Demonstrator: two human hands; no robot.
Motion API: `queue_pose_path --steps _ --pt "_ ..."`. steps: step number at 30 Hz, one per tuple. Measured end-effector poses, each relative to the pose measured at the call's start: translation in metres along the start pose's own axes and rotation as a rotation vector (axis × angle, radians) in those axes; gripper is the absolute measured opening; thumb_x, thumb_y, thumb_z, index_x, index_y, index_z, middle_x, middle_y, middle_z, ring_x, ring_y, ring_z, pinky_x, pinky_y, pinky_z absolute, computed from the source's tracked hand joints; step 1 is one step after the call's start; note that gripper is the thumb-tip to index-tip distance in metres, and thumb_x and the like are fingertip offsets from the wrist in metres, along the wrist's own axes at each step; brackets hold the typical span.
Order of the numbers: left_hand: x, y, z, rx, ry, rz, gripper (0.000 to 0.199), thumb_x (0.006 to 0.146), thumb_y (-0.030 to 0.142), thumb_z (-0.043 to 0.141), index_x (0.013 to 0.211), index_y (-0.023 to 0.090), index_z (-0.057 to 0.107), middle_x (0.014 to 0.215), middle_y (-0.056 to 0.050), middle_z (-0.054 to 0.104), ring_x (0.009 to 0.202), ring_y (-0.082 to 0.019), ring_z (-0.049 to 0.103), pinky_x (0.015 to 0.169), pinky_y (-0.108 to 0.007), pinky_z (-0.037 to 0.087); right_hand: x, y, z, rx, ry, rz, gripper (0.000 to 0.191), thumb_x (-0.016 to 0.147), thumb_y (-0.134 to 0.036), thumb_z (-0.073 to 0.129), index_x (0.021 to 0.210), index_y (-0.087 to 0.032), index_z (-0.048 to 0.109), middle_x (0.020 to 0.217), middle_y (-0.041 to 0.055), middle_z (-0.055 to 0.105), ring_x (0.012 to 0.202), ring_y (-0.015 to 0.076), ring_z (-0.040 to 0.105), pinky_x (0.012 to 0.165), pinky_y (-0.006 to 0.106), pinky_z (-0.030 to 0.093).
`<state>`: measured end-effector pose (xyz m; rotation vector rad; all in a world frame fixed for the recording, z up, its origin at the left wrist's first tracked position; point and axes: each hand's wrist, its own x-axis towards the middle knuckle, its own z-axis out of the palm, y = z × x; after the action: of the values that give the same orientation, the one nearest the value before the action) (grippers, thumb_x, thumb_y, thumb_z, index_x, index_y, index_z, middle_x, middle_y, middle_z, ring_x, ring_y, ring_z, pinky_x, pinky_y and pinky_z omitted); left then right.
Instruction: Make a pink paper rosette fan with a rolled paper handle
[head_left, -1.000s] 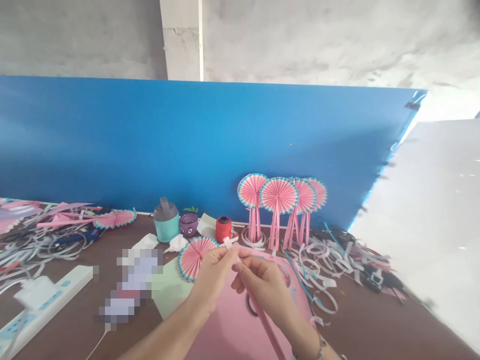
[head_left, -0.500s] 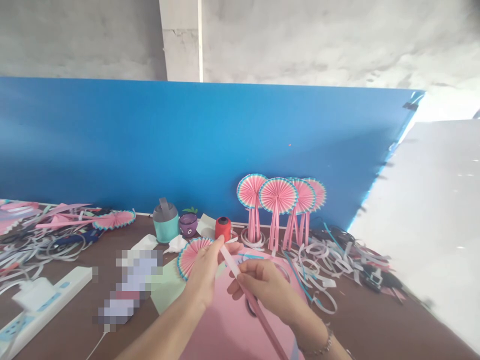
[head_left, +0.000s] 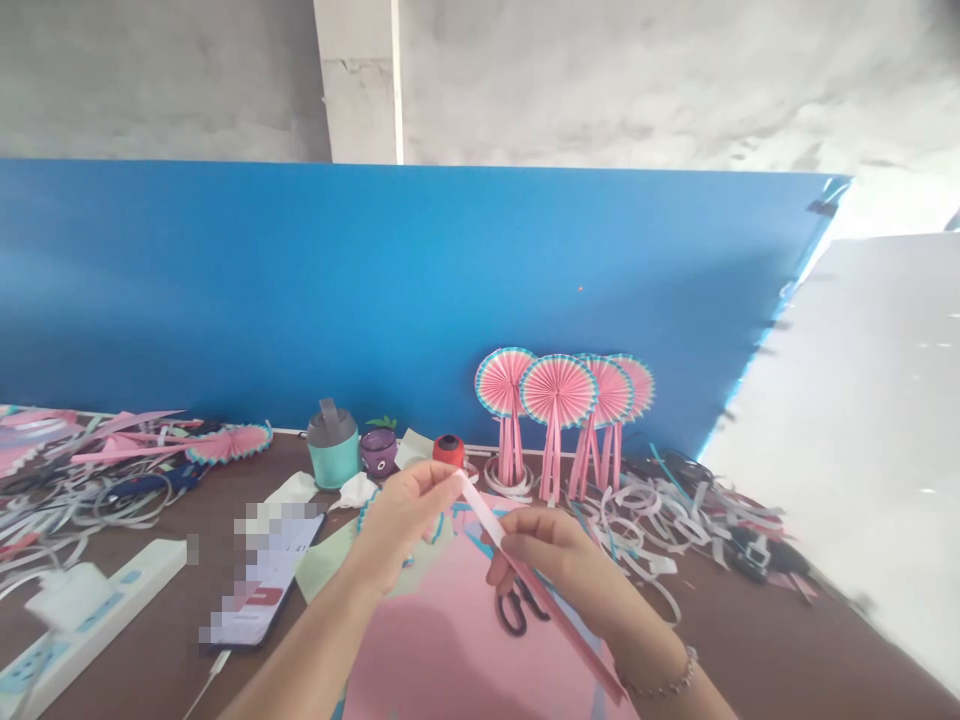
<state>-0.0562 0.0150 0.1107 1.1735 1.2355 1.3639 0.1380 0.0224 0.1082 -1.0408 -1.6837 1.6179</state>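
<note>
A long pink paper strip (head_left: 562, 608), pale toward its upper end, slants across the middle of the view. Its upper tip is pinched between the thumb and fingers of my left hand (head_left: 394, 525). My right hand (head_left: 559, 550) grips the strip a little lower, and the rest runs down past my wrist. Below the hands lies a pink paper sheet (head_left: 435, 650). On it sit black-handled scissors (head_left: 512, 612), partly hidden by my right hand and the strip. Behind my left hand, a pleated paper fan (head_left: 366, 508) is mostly covered.
Several pink pleated fans (head_left: 556, 390) stand against the blue partition (head_left: 420, 270). Tangled white strips (head_left: 660, 515) lie to the right. A teal cup (head_left: 334, 455), purple pot (head_left: 379, 453) and red spool (head_left: 448, 451) stand behind. Phone (head_left: 274, 585) and power strip (head_left: 127, 590) are left.
Both hands have shifted slightly right, carrying the strip's upper end with them. The scissors' handles show more now, while my left hand covers more of the fan lying behind it.
</note>
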Motion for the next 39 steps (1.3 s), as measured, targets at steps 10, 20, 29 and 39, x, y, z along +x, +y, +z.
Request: queue_pose_path --steps 10,20,29,39 --pt "-0.009 0.005 0.006 0.135 0.166 0.119 0.027 0.073 0.045 0.067 0.067 0.019 0.072 0.072 -0.003 0.068 0.071 -0.019 0.061 0.06 -0.024 0.044 0.006 0.009 -0.024 -0.583 0.527 -0.29 0.021 0.084 -0.036 0.052 0.086 -0.02 0.065 0.091 0.0078 0.069 0.089 0.0239 0.063 0.083 0.041 0.047" --pt "-0.021 -0.014 0.04 -0.092 0.075 0.002 0.024 0.067 0.043 0.074 0.067 0.019 0.071 0.072 -0.005 0.073 0.08 -0.022 0.066 0.075 -0.029 0.049 0.002 0.019 0.015 -1.011 0.624 -0.827 0.024 0.092 -0.014 0.044 0.102 -0.022 0.064 0.09 0.0059 0.069 0.079 0.02 0.06 0.071 0.034 0.045" --pt "-0.016 -0.003 0.029 -0.008 -0.067 -0.052 0.023 0.074 0.039 0.064 0.07 0.019 0.073 0.079 -0.007 0.074 0.09 -0.024 0.065 0.087 -0.032 0.044 0.005 0.015 -0.001 -1.127 0.56 -0.833 0.026 0.086 -0.007 0.047 0.1 -0.019 0.065 0.085 0.0055 0.066 0.081 0.0204 0.056 0.073 0.034 0.04" --pt "-0.016 0.003 0.026 0.152 -0.095 0.012 0.021 0.073 0.038 0.064 0.06 0.023 0.071 0.072 -0.003 0.071 0.077 -0.021 0.063 0.08 -0.03 0.046 0.0 0.009 -0.002 -1.089 0.526 -0.836 0.031 0.085 -0.007 0.045 0.105 -0.021 0.065 0.091 0.0066 0.067 0.083 0.0204 0.059 0.073 0.036 0.045"
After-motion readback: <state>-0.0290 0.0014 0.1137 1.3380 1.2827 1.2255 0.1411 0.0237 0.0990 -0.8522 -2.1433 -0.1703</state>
